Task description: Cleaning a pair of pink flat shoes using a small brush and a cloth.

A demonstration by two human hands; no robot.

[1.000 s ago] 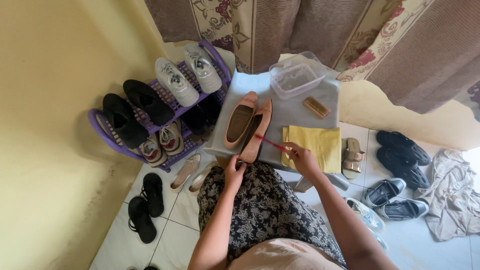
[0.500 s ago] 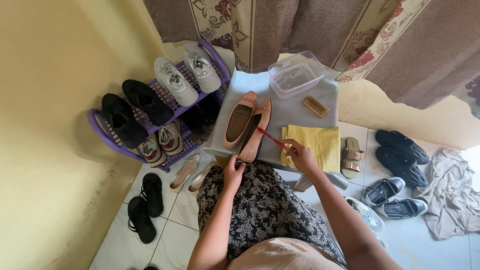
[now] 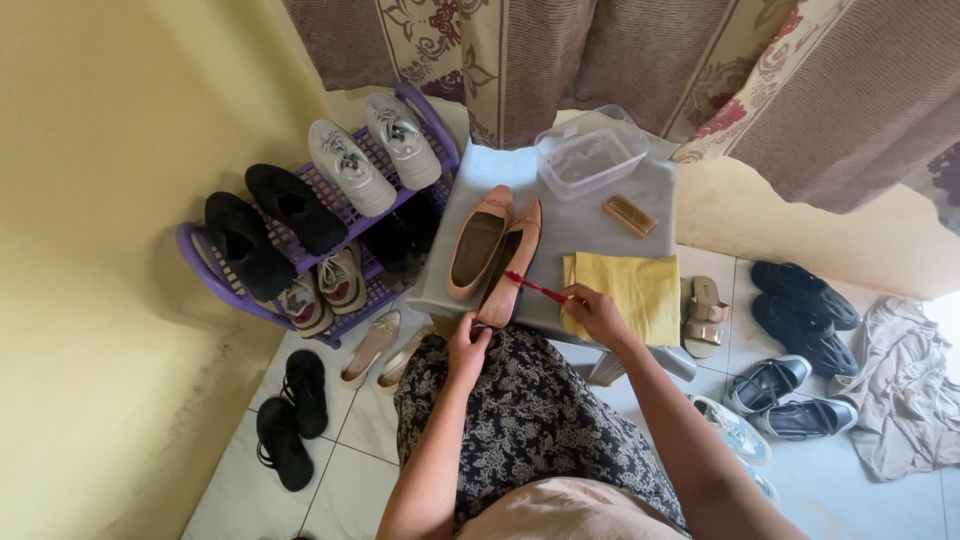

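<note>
Two tan flat shoes lie on a small grey table [image 3: 600, 240]. One shoe [image 3: 478, 243] lies flat, opening up. The other shoe [image 3: 510, 262] is tipped on its side, and my left hand [image 3: 467, 345] grips its heel at the table's near edge. My right hand [image 3: 595, 312] holds a thin red brush [image 3: 532, 286] whose tip touches the side of the tilted shoe. A yellow cloth [image 3: 632, 290] lies under and beside my right hand.
A clear plastic box [image 3: 590, 152] and a small wooden brush [image 3: 630, 215] sit at the table's back. A purple shoe rack [image 3: 215, 275] with several shoes stands left. Sandals and shoes lie on the tiled floor on both sides. Curtains [image 3: 560, 55] hang behind.
My right hand has shifted the red brush slightly along the tilted shoe. My left hand stays on the heel.
</note>
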